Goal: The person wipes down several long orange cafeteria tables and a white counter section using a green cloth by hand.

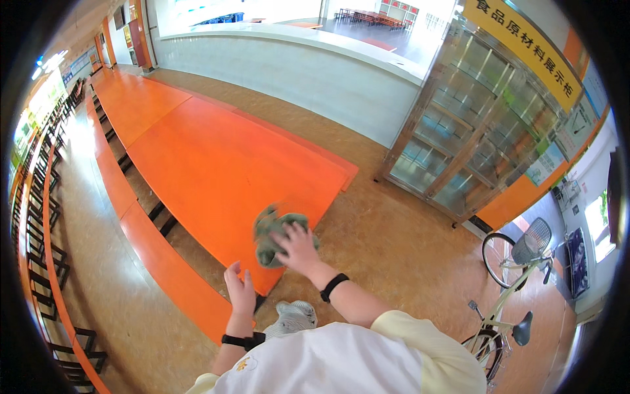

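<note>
A crumpled grey-green cloth [269, 241] lies on the near end of a long orange table [216, 162], close to its right corner. My right hand [297, 247] rests on the cloth with the fingers spread, pressing it to the tabletop; the fingers are slightly blurred. My left hand [239, 288] is empty, fingers apart, by the table's near left edge, to the left of the cloth. Each wrist wears a black band.
An orange bench [167, 276] runs along the table's left side, with more benches further left. At the right stand a glass-doored display cabinet [457, 133] and a bicycle [507, 300] with a basket. A low white wall [295, 79] lies beyond the table.
</note>
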Tool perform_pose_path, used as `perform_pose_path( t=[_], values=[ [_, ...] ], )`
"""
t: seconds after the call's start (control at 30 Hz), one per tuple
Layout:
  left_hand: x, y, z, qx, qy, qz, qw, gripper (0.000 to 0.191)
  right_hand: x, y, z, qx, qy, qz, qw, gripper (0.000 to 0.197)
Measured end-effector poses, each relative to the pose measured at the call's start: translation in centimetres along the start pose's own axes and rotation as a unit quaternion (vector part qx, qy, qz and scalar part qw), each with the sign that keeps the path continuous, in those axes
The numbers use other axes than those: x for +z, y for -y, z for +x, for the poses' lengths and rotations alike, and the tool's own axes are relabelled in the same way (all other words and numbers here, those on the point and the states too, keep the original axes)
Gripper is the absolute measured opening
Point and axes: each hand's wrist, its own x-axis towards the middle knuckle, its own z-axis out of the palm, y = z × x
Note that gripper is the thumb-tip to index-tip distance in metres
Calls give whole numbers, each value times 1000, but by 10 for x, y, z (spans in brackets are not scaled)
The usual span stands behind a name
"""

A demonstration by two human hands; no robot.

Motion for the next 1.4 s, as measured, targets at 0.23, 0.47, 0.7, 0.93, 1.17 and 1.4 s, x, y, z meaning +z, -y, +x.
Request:
perform_pose_path(
  t=[0.23,0.47,0.7,0.93,1.17,1.4],
  values=[
    [61,6,60,137,88,278,947,55,70,-47,25,-111,69,-9,991,73],
    [133,26,96,158,138,352,912,66,85,-108,75,-177,125,25,976,61],
    [171,26,211,116,103,411,898,69,98,-156,204,-231,126,34,964,59],
    [183,36,287,51,16,473,880,67,123,-168,301,-297,111,83,945,62],
    [185,36,309,52,-61,454,888,57,131,-166,318,-312,79,131,938,54],
    [261,-42,174,68,75,355,929,74,61,-274,181,-347,163,139,913,60]
  ],
)
